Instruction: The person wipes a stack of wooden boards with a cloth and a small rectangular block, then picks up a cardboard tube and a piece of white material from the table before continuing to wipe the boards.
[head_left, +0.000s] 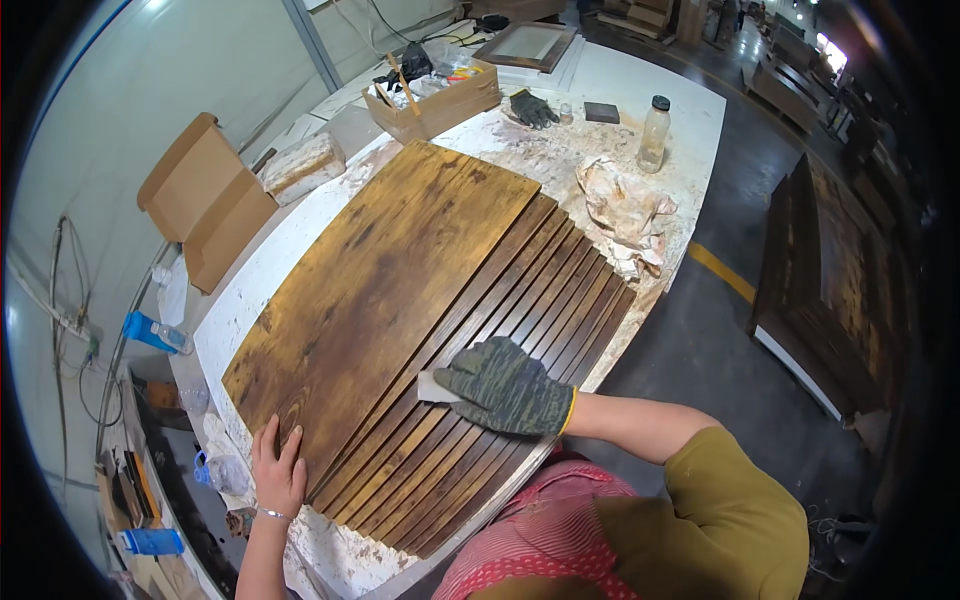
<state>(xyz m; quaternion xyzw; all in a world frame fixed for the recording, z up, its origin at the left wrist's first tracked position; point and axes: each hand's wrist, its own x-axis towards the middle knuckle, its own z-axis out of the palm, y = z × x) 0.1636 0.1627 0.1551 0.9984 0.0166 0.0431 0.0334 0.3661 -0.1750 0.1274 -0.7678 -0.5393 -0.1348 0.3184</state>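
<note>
A stack of dark brown stained wooden boards point(545, 290) is fanned out in overlapping steps. The wide top board point(370, 255) shows a lighter, golden-brown grain. My left hand point(280, 470), bare, lies on the near-left end of the top board with fingers apart. In a dark camouflage-patterned glove, my right hand point(508, 388) is closed on a small whitish pad point(436, 388). That pad is against the stepped board edges, beside the top board's right edge. The glove hides part of the pad.
A stained white table point(690, 110) carries the stack. Toward its far side are a crumpled cloth point(625, 205), a clear bottle point(654, 135), a dark block point(601, 112), a spare glove point(533, 108) and a filled cardboard box point(440, 105). An open carton point(215, 210) stands left; more panels point(825, 290) stand right.
</note>
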